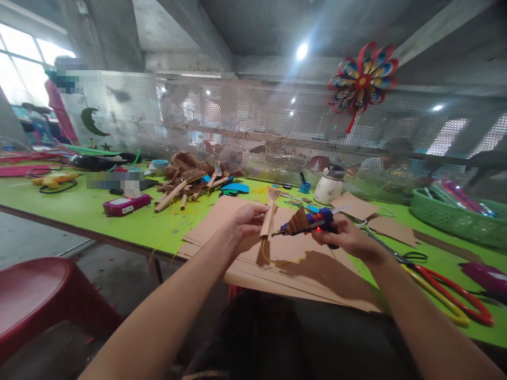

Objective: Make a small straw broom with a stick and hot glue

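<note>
- While left hand [247, 224] pinches a paper roll [268, 219], grip closed,
- right hand [348, 237] has its grip round a glue gun [322, 216], nozzle [279, 231] near roll;
- brown sheets [217, 221] beneath, on bench [166, 227].

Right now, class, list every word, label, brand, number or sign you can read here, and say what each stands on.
None can be read.
Glue gun: any print is too small to read.
Magenta box on the left: too blurred to read.
White jar: any marks are too small to read.
</note>
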`<state>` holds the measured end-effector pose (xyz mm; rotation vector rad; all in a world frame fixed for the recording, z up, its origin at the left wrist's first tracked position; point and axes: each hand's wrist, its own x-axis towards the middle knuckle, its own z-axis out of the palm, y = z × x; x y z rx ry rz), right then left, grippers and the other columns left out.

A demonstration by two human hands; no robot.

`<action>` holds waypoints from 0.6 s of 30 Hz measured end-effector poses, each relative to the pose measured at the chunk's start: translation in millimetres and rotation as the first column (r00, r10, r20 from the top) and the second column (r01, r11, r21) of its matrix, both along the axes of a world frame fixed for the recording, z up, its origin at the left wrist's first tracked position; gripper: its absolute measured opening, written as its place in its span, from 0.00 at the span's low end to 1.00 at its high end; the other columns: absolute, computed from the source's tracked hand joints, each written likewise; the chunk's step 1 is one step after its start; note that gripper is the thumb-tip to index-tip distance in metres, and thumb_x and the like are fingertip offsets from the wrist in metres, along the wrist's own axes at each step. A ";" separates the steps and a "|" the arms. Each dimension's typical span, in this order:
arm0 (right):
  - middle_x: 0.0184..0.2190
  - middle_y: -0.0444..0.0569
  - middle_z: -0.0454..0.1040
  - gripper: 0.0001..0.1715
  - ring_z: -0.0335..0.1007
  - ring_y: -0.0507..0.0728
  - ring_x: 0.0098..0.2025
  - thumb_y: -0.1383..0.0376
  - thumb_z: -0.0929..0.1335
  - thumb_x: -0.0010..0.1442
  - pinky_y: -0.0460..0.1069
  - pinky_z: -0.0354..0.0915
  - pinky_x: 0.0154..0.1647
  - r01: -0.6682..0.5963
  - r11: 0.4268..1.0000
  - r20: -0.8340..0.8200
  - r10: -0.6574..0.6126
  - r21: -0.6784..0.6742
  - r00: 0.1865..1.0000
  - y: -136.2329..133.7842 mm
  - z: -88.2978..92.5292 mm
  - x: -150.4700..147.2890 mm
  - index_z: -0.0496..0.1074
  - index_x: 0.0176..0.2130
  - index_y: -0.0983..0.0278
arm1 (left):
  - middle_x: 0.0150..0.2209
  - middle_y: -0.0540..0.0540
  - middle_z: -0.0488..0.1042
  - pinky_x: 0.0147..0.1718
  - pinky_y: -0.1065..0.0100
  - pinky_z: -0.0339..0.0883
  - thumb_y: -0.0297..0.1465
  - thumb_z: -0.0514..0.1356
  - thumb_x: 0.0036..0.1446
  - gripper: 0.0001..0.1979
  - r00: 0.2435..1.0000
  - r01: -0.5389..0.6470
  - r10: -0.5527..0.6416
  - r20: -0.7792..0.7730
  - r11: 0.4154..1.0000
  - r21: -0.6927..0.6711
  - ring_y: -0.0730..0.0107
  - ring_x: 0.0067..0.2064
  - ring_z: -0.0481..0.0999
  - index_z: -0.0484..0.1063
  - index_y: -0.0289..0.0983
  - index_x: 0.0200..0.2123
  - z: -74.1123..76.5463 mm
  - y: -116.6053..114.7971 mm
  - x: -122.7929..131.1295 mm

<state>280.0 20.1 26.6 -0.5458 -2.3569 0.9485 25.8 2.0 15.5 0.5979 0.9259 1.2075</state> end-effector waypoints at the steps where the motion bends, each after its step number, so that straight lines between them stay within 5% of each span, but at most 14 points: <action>1: 0.22 0.44 0.63 0.13 0.57 0.51 0.26 0.60 0.66 0.57 0.47 0.55 0.25 -0.005 1.000 0.003 0.005 -0.008 1.000 -0.3 0.4 0.1 0.68 0.26 0.65 | 0.25 0.42 0.76 0.32 0.66 0.73 0.21 0.53 0.56 0.08 1.000 -0.004 0.004 -0.002 1.000 -0.001 0.67 0.26 0.76 0.72 0.29 0.36 0.6 -0.4 0.2; 18: 0.21 0.44 0.63 0.14 0.56 0.51 0.24 0.56 0.66 0.57 0.48 0.53 0.24 0.134 0.988 0.006 -0.135 0.081 0.991 2.5 0.8 -1.3 0.71 0.30 0.65 | 0.25 0.43 0.77 0.28 0.69 0.73 0.18 0.54 0.55 0.07 1.000 0.001 -0.001 0.014 1.000 0.018 0.68 0.26 0.77 0.72 0.29 0.33 -5.9 7.1 -3.7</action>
